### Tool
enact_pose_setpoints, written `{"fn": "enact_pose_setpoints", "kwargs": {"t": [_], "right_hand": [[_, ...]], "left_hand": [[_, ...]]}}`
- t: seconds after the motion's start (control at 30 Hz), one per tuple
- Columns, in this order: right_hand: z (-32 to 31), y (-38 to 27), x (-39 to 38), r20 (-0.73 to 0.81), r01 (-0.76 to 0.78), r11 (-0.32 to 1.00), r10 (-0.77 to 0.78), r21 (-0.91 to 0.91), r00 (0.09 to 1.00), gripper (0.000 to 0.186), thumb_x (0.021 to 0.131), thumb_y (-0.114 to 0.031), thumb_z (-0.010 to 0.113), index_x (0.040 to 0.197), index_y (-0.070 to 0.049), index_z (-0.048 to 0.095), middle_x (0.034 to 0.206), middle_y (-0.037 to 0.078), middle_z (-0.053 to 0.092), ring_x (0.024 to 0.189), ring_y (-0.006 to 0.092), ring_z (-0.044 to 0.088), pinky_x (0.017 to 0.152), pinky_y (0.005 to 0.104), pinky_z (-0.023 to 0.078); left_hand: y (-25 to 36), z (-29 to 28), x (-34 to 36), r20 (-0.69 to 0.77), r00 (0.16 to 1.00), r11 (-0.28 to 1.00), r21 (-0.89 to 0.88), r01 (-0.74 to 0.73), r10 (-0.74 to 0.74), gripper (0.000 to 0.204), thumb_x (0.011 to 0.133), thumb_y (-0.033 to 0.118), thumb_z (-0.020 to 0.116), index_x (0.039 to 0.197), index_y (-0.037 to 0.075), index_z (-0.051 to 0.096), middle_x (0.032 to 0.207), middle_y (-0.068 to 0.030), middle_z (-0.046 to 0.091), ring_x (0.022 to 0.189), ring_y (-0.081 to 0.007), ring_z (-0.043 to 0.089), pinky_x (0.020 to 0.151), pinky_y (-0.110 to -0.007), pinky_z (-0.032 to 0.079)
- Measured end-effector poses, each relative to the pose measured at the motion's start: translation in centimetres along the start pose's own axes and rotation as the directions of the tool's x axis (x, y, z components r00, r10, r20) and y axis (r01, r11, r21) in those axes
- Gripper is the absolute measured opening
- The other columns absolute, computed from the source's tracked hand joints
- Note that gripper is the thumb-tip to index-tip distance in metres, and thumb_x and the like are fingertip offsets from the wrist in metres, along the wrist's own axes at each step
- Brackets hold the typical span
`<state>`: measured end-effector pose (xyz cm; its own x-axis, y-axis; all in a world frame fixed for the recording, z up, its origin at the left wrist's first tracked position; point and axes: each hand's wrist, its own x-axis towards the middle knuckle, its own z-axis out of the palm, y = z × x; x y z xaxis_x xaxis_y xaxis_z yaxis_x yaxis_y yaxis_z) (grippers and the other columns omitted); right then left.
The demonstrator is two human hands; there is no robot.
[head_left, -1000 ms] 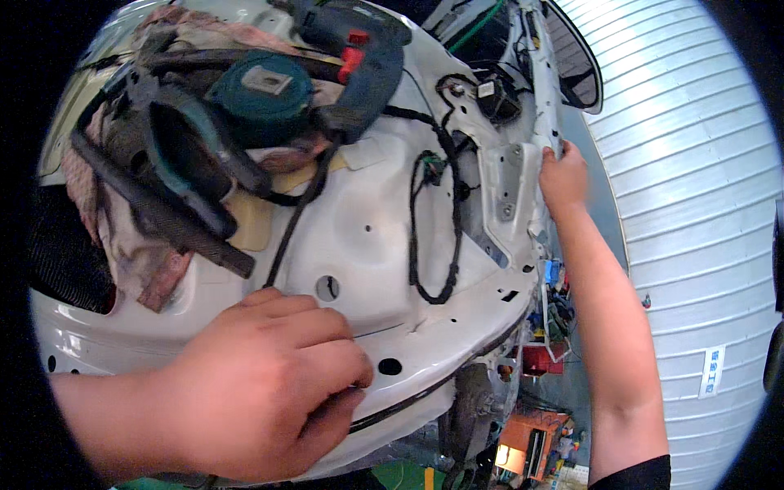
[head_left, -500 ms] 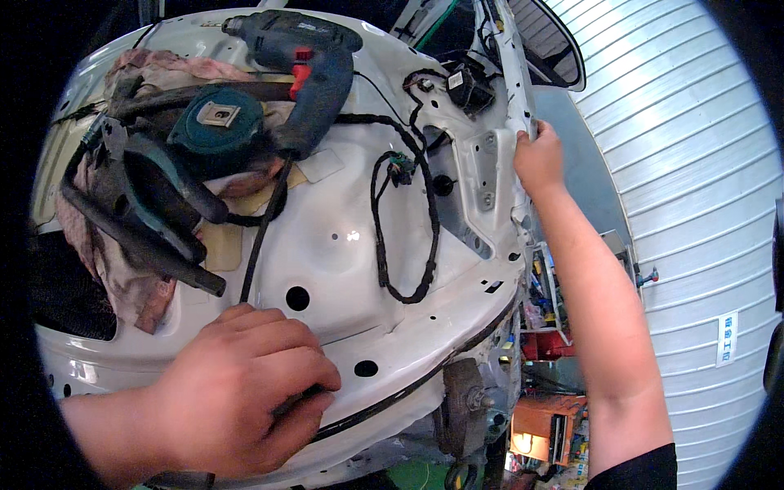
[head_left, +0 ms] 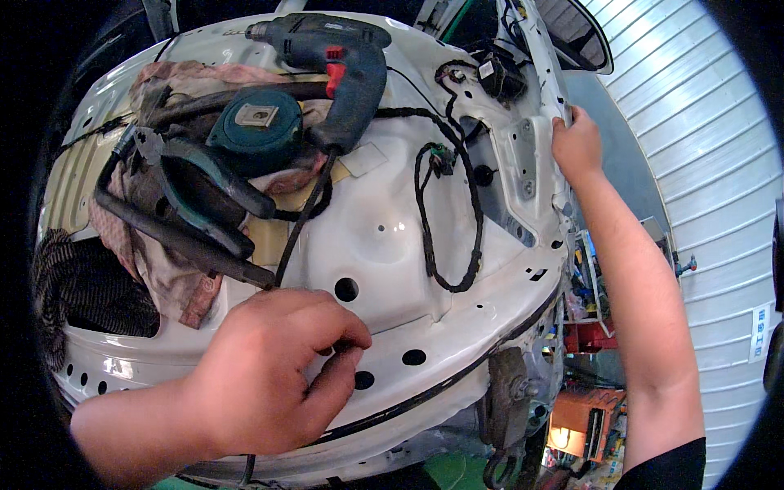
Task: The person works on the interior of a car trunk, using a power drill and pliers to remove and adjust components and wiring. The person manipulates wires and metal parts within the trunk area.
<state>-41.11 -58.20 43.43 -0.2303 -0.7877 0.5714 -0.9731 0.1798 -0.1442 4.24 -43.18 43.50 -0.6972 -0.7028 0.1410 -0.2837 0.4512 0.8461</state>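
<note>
My left hand (head_left: 273,371) is over the near edge of a white car body panel (head_left: 380,269). Its fingers are curled, with thumb and forefinger tips close together. Whatever they may hold is too small or hidden to make out. At the right, my outstretched right hand (head_left: 578,145) grips the upright edge of the white car body frame (head_left: 545,57), its fingertips partly hidden behind that edge. On the panel, beyond my left hand, lie a dark power drill (head_left: 339,69) with a red trigger, a green tape measure (head_left: 260,122) and green-handled pliers (head_left: 196,196).
A stained rag (head_left: 151,269) lies beneath the tools, crossed by a black bar (head_left: 175,233). A black wiring harness (head_left: 429,233) loops over the panel, which has round holes. Past my right arm are an orange box (head_left: 592,412) and a ribbed silver wall (head_left: 719,220).
The view has swung left, so the panel and tools appear farther right. My left hand's thumb and forefinger have shifted slightly. My right hand keeps its grip on the frame edge.
</note>
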Motion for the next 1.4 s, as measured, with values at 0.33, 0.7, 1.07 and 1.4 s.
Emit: {"fn": "enact_pose_setpoints", "kwargs": {"t": [0.33, 0.7, 1.07, 1.4], "right_hand": [[0.4, 0.0, 0.5, 0.001, -0.008, 0.999, 0.008, -0.039, 1.000, 0.043, 0.094, -0.022, 0.068, 0.127, 0.004, 0.065, 0.121, 0.027, 0.069, 0.115, 0.0436, 0.066, 0.100, 0.0453, 0.051], [0.2, 1.3, 0.8, -0.013, 0.037, 0.995, -0.038, -0.088, 0.999, 0.044, 0.093, -0.024, 0.066, 0.127, 0.004, 0.065, 0.121, 0.028, 0.069, 0.114, 0.0448, 0.066, 0.100, 0.0464, 0.051], [1.0, 2.1, 1.2, -0.020, 0.037, 0.998, -0.038, -0.055, 0.999, 0.049, 0.092, -0.027, 0.065, 0.128, 0.005, 0.064, 0.121, 0.029, 0.068, 0.115, 0.0455, 0.065, 0.101, 0.0472, 0.050], [0.4, 1.1, 1.0, -0.005, -0.004, 1.000, 0.004, -0.010, 1.000, 0.044, 0.091, -0.023, 0.066, 0.125, 0.006, 0.066, 0.121, 0.028, 0.069, 0.114, 0.0442, 0.066, 0.100, 0.0450, 0.051]], "left_hand": [[-0.1, -0.2, -0.4, -0.159, 0.985, 0.997, -0.002, 0.071, -0.070, 0.008, 0.085, 0.004, 0.069, 0.093, 0.001, 0.070, 0.083, -0.0137, 0.071, 0.076, -0.0257, 0.070, 0.071, -0.034, 0.054], [0.2, -0.4, -0.3, -0.129, 0.976, 0.982, -0.097, 0.162, -0.173, 0.011, 0.088, 0.005, 0.069, 0.098, -0.001, 0.071, 0.080, -0.0094, 0.070, 0.072, -0.0141, 0.065, 0.068, -0.029, 0.052], [0.2, -0.3, -0.2, -0.117, 0.978, 0.984, -0.076, 0.164, -0.172, 0.011, 0.088, 0.006, 0.069, 0.097, 0.000, 0.071, 0.079, -0.0083, 0.069, 0.070, -0.0136, 0.063, 0.067, -0.029, 0.051], [-0.2, -0.1, -0.4, -0.135, 0.984, 0.992, -0.064, 0.104, -0.112, 0.011, 0.089, 0.007, 0.068, 0.097, -0.001, 0.071, 0.076, -0.0094, 0.069, 0.068, -0.0144, 0.064, 0.064, -0.030, 0.051]]}}
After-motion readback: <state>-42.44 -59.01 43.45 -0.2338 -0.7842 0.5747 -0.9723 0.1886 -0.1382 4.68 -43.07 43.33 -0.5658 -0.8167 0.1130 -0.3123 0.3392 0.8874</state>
